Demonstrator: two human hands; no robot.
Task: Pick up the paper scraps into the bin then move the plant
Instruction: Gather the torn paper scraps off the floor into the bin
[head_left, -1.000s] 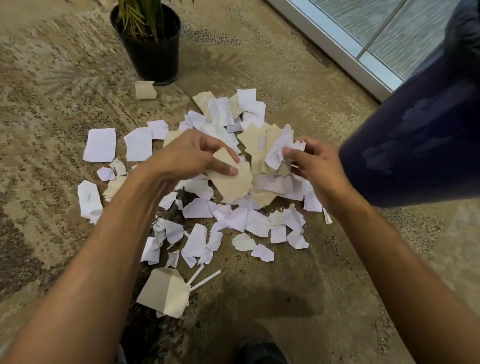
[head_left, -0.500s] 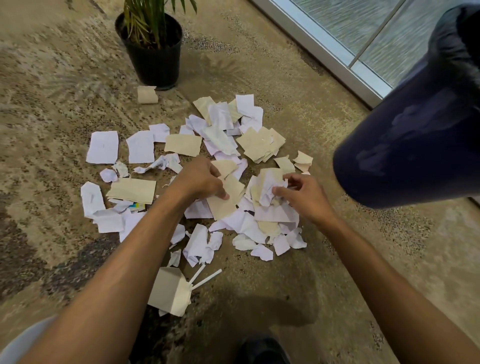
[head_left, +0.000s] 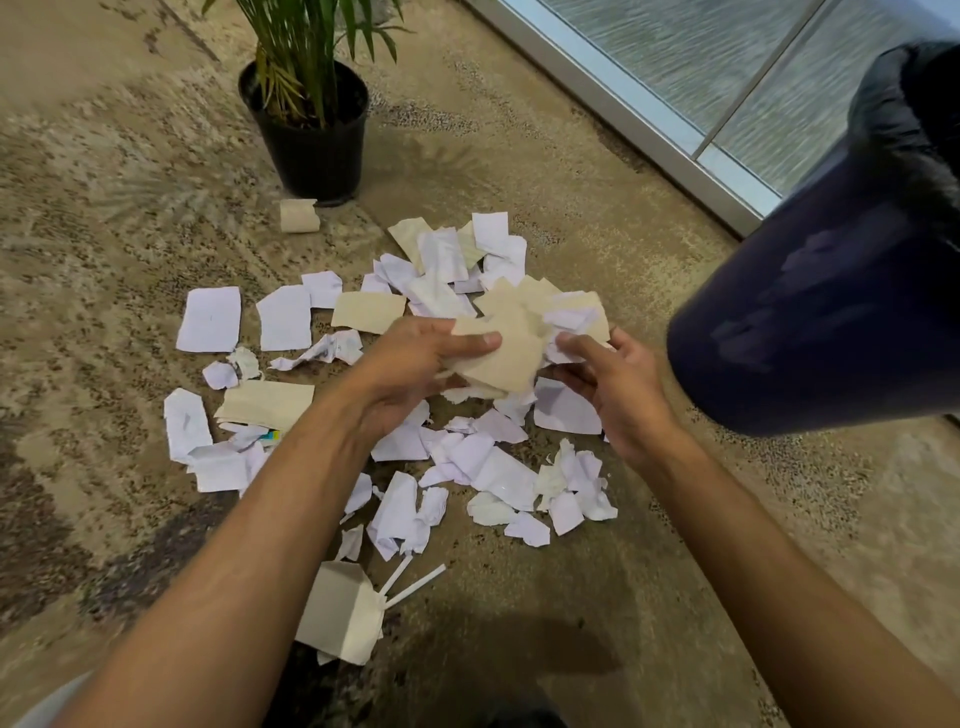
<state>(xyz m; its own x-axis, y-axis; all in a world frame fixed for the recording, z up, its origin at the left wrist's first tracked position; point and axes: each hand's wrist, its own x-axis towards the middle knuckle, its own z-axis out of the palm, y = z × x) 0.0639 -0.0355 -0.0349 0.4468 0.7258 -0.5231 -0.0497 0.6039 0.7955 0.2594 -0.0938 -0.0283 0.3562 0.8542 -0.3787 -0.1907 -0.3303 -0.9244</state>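
Between both hands sits a bunch of tan and white paper scraps (head_left: 511, 340), lifted a little above the carpet. My left hand (head_left: 410, 364) grips its left side with the thumb on top. My right hand (head_left: 608, 384) holds its right side, fingers curled round the white pieces. Several more scraps (head_left: 483, 467) lie scattered on the carpet below and to the left. The dark blue bin (head_left: 815, 317) stands close at the right of my right hand. The plant (head_left: 311, 130), in a black pot, stands at the back left.
A folded tan card with white strips (head_left: 345, 618) lies near me. A small curled tan piece (head_left: 298, 214) lies by the pot. A metal window frame (head_left: 623, 109) runs diagonally along the far right. Patterned carpet covers the floor.
Both hands pressed down into the pile, gathered scraps together, and have now lifted the bunch up and slightly toward the bin.
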